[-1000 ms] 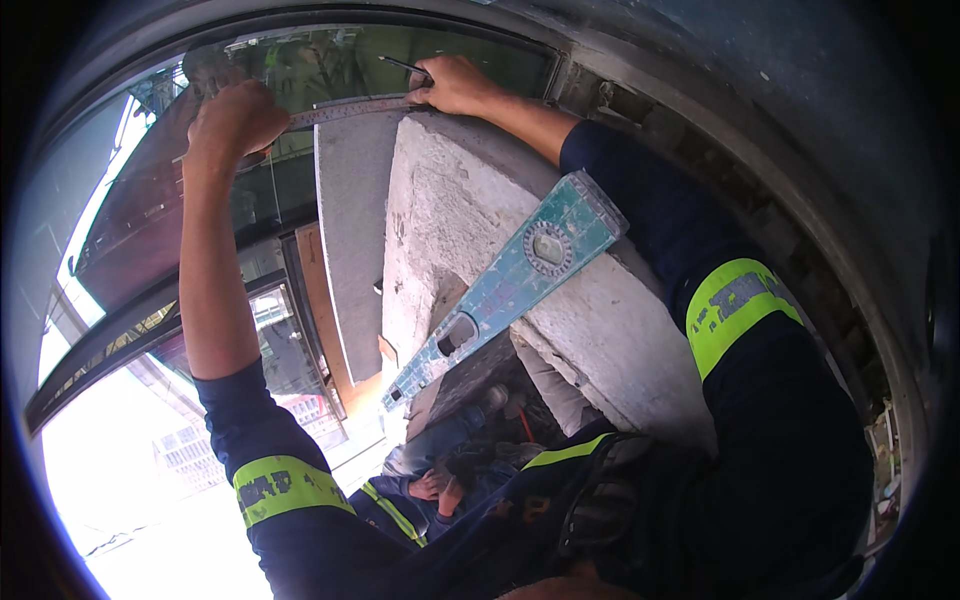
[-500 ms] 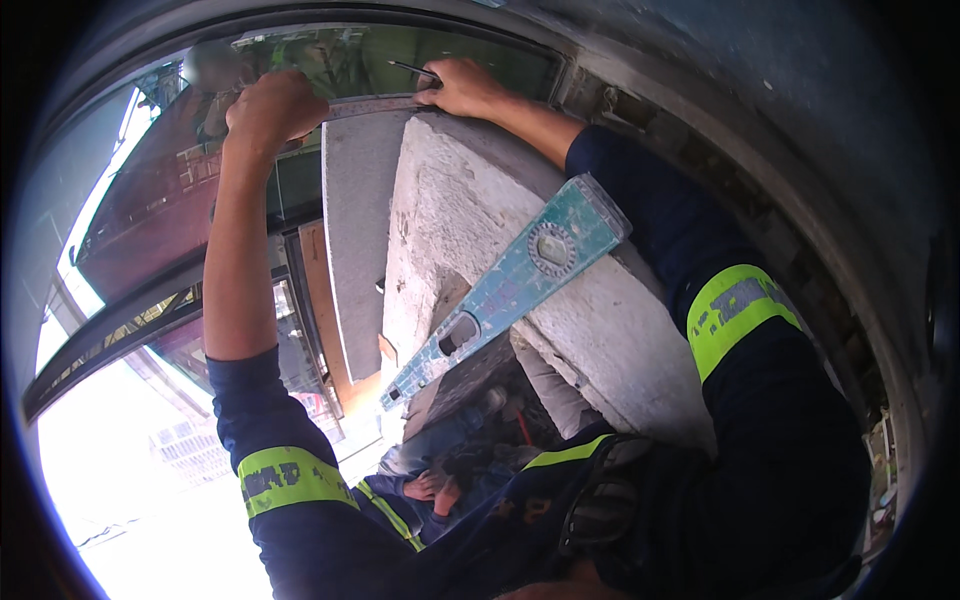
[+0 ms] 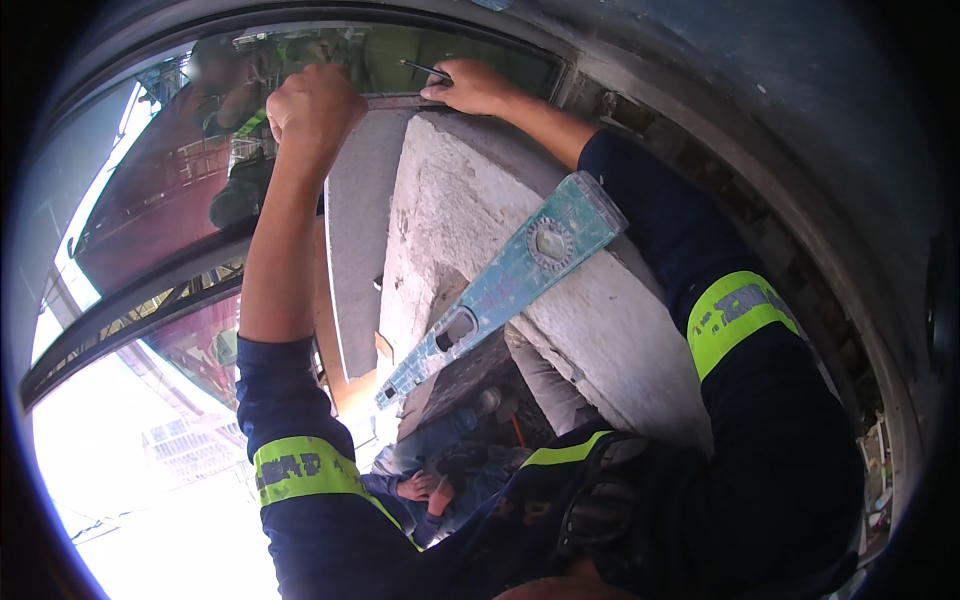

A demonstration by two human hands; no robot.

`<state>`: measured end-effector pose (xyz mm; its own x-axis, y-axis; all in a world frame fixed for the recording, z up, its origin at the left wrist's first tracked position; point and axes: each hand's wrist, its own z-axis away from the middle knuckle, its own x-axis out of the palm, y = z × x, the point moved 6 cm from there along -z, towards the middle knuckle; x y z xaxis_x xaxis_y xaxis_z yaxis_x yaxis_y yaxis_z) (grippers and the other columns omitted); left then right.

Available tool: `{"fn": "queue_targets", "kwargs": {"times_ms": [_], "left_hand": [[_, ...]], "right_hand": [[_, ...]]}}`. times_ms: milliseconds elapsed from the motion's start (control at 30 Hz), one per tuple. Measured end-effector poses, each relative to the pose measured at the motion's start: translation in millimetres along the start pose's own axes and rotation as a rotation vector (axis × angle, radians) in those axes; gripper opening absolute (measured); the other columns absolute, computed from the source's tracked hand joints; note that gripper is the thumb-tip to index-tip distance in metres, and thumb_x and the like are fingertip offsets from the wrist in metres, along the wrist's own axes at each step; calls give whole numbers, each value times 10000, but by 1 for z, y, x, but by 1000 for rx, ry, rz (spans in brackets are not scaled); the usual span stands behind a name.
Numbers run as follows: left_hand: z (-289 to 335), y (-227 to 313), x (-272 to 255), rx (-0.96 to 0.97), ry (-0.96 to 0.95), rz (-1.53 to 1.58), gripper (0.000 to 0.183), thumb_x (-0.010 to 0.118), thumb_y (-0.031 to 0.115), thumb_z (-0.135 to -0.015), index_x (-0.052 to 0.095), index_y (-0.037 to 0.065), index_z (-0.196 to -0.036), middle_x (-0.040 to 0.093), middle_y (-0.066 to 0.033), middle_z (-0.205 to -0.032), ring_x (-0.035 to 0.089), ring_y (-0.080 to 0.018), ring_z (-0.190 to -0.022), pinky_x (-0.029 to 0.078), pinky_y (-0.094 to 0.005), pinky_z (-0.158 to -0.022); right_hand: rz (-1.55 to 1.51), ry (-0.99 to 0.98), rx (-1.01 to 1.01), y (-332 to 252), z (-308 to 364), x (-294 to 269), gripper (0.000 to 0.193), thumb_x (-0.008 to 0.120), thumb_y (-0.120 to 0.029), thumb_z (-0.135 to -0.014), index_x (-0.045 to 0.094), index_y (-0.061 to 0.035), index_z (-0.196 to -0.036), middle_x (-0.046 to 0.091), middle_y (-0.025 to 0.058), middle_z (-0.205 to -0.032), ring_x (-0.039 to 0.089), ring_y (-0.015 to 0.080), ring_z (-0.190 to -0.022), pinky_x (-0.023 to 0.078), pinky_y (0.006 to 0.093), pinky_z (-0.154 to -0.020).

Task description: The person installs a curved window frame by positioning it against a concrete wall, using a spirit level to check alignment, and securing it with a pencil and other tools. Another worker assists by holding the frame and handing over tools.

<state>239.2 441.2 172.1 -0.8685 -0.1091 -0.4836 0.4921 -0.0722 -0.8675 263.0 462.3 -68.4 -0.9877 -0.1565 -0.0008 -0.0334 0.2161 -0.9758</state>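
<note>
two bare hands at a strip: left hand, right hand, strip showing between; pencil in the right.
left fingers: curled together, tips hidden; cannot tell whether they clamp the strip. right fingers: clamped on the pencil, its point up and to the left, the lower fingertips at the strip. strip: thin, along the top edge of a grey board, near a dark pane. right of the board: a rough white block. across the block: a worn teal level, slanting, with a round vial near its upper end. sleeves: dark, with yellow-green bands. below the block: another person's hands, close together.
</note>
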Motion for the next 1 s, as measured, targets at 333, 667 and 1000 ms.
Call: {"fn": "queue_targets", "kwargs": {"times_ms": [333, 667, 1000], "left_hand": [[10, 10, -3, -2, 2, -34, 292, 669, 206, -928, 837, 131, -1154, 824, -125, -1141, 805, -372, -1004, 642, -617, -699], [4, 9, 3, -1, 3, -17, 317, 673, 205, -930, 830, 122, -1191, 809, -165, -1196, 799, -398, -1054, 653, -631, -734], [5, 6, 8, 4, 29, -20, 310, 666, 206, -933, 836, 135, -1183, 819, -143, -1170, 802, -384, -1046, 654, -625, -751]], "right_hand": [[-174, -201, -15, -132, 71, -134, 331, 764, -353, -1022, 772, -33, -1105, 677, 2, -830, 594, 97, -745, 458, 250, -602], [-1474, -876, -428, -390, 262, -120, 411, 637, -400, -1042, 785, -28, -949, 750, 173, -859, 705, 305, -757, 527, 443, -723], [-1492, -1211, -411, -415, 281, -113, 390, 696, -370, -1008, 783, -7, -895, 719, 140, -768, 636, 250, -629, 479, 400, -611]]}}
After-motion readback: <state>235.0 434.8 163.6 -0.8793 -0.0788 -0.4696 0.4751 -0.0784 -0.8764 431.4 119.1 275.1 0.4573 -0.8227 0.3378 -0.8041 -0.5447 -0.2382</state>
